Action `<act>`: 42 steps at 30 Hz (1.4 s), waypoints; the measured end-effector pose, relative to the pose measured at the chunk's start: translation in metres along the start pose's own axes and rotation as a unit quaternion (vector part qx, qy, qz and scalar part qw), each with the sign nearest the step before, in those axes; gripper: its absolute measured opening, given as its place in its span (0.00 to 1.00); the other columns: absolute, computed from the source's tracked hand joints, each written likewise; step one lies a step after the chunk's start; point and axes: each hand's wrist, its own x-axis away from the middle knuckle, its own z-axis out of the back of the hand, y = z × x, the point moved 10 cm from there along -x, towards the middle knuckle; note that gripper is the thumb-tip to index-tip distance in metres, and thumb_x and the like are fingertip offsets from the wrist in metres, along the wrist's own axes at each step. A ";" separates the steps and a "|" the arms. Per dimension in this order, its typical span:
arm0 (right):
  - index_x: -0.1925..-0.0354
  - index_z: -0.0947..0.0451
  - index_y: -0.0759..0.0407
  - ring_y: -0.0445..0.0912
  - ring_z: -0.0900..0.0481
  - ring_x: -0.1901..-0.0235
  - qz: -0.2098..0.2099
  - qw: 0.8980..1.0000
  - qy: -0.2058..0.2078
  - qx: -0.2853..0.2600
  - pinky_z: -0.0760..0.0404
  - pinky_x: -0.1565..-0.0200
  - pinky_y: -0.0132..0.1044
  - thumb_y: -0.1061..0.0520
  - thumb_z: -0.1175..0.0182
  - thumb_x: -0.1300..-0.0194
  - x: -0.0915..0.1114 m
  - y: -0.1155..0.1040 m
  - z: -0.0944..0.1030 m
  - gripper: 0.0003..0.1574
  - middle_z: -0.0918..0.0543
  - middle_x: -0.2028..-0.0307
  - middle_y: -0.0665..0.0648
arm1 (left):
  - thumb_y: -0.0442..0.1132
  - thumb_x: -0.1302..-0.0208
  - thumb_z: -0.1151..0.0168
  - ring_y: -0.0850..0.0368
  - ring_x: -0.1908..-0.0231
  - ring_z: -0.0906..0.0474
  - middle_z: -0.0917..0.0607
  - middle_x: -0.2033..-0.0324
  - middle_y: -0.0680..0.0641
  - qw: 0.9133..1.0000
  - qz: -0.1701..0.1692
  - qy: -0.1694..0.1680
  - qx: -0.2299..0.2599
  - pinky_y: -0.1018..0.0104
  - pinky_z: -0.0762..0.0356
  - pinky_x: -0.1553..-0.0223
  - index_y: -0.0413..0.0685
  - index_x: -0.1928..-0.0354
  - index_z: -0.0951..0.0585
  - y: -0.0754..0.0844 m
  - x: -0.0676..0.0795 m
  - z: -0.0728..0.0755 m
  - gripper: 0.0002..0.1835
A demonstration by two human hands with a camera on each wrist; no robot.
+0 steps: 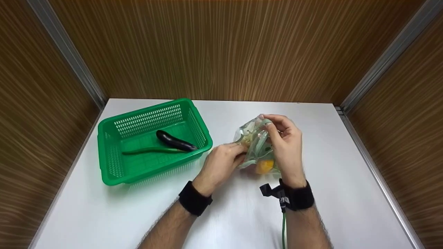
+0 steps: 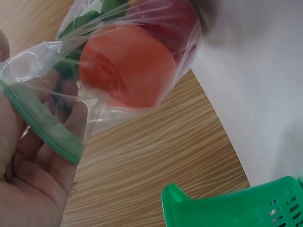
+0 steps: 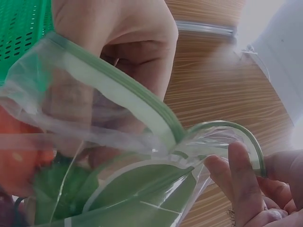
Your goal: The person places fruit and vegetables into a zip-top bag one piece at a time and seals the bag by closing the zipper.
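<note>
A clear zip bag (image 1: 258,147) with a pale green seal strip is held above the white table, its mouth gaping. Through its film show an orange-red round vegetable (image 2: 128,66), a dark red one (image 2: 165,23) and something green (image 3: 61,184); a yellow-orange patch appears low in the head view. My right hand (image 1: 287,148) pinches the bag's rim at the right, seen also in the right wrist view. My left hand (image 1: 223,162) is at the left side of the mouth, fingers reaching inside behind the film and strip. Whether those fingertips grip anything is unclear through the plastic.
Left of the bag stands a green perforated basket (image 1: 152,173). Inside it lie a dark eggplant (image 1: 174,141) and a long thin green vegetable (image 1: 148,150). Brown wood-patterned walls (image 1: 221,52) enclose the table's back and sides. A green cable (image 1: 283,228) runs from the right wrist strap.
</note>
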 end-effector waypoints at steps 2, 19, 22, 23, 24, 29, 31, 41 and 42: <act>0.38 0.08 0.60 0.42 0.06 0.50 0.002 1.000 -0.001 0.000 0.09 0.57 0.28 0.63 0.34 0.12 0.000 0.000 -0.001 0.13 0.02 0.43 0.54 | 0.40 0.19 0.24 0.54 0.51 0.03 0.01 0.53 0.51 1.000 -0.004 -0.029 0.003 0.56 0.04 0.47 0.52 0.47 0.03 0.002 0.000 -0.006 0.06; 0.36 0.09 0.59 0.44 0.06 0.51 -0.009 1.000 0.020 -0.012 0.07 0.57 0.30 0.62 0.35 0.11 -0.005 0.005 0.007 0.14 0.03 0.44 0.50 | 0.41 0.11 0.32 0.45 0.29 0.10 0.06 0.32 0.45 0.988 0.008 -0.124 0.091 0.44 0.13 0.23 0.52 0.26 0.11 -0.009 -0.006 0.034 0.19; 0.36 0.09 0.59 0.44 0.06 0.50 -0.007 1.000 0.022 -0.012 0.06 0.57 0.30 0.62 0.35 0.11 -0.004 0.005 0.008 0.14 0.03 0.44 0.49 | 0.42 0.11 0.32 0.45 0.28 0.11 0.06 0.31 0.45 0.989 0.019 -0.124 0.080 0.43 0.14 0.22 0.51 0.25 0.11 -0.013 -0.010 0.044 0.20; 0.35 0.09 0.59 0.44 0.06 0.50 -0.006 1.000 0.022 -0.012 0.06 0.57 0.30 0.62 0.35 0.11 -0.005 0.005 0.008 0.14 0.03 0.44 0.50 | 0.43 0.11 0.32 0.45 0.28 0.11 0.06 0.31 0.45 0.989 0.020 -0.123 0.077 0.43 0.14 0.22 0.51 0.25 0.12 -0.014 -0.011 0.047 0.20; 0.35 0.09 0.59 0.44 0.06 0.51 -0.004 1.000 0.022 -0.013 0.07 0.57 0.30 0.63 0.35 0.11 -0.004 0.005 0.008 0.14 0.03 0.44 0.50 | 0.43 0.11 0.32 0.45 0.27 0.11 0.07 0.31 0.44 0.990 0.018 -0.122 0.072 0.43 0.14 0.21 0.50 0.25 0.12 -0.015 -0.013 0.050 0.20; 0.35 0.09 0.60 0.43 0.07 0.52 0.001 1.000 0.021 -0.016 0.07 0.57 0.29 0.63 0.35 0.11 -0.004 0.005 0.009 0.15 0.04 0.45 0.53 | 0.45 0.10 0.32 0.45 0.27 0.11 0.07 0.30 0.45 0.991 0.016 -0.127 0.024 0.45 0.14 0.21 0.50 0.24 0.13 -0.020 -0.020 0.060 0.21; 0.35 0.09 0.59 0.43 0.07 0.51 -0.002 1.000 0.021 -0.011 0.07 0.56 0.29 0.62 0.35 0.11 -0.004 0.007 0.009 0.15 0.05 0.45 0.53 | 0.46 0.10 0.32 0.46 0.26 0.12 0.08 0.29 0.46 0.991 0.026 -0.134 -0.004 0.46 0.14 0.21 0.52 0.24 0.13 -0.025 -0.023 0.064 0.21; 0.35 0.09 0.58 0.44 0.08 0.51 -0.008 1.000 0.021 -0.002 0.07 0.56 0.29 0.61 0.35 0.11 -0.005 0.008 0.010 0.15 0.04 0.45 0.51 | 0.48 0.14 0.27 0.45 0.33 0.08 0.08 0.29 0.45 0.965 0.083 -0.196 -0.153 0.46 0.07 0.32 0.53 0.24 0.13 -0.073 -0.040 0.080 0.24; 0.35 0.09 0.58 0.44 0.08 0.52 -0.008 1.000 0.021 -0.004 0.06 0.56 0.29 0.62 0.35 0.11 -0.005 0.009 0.010 0.15 0.04 0.45 0.51 | 0.47 0.15 0.27 0.45 0.36 0.07 0.07 0.30 0.44 0.962 0.085 -0.203 -0.164 0.46 0.06 0.34 0.52 0.25 0.12 -0.078 -0.041 0.081 0.23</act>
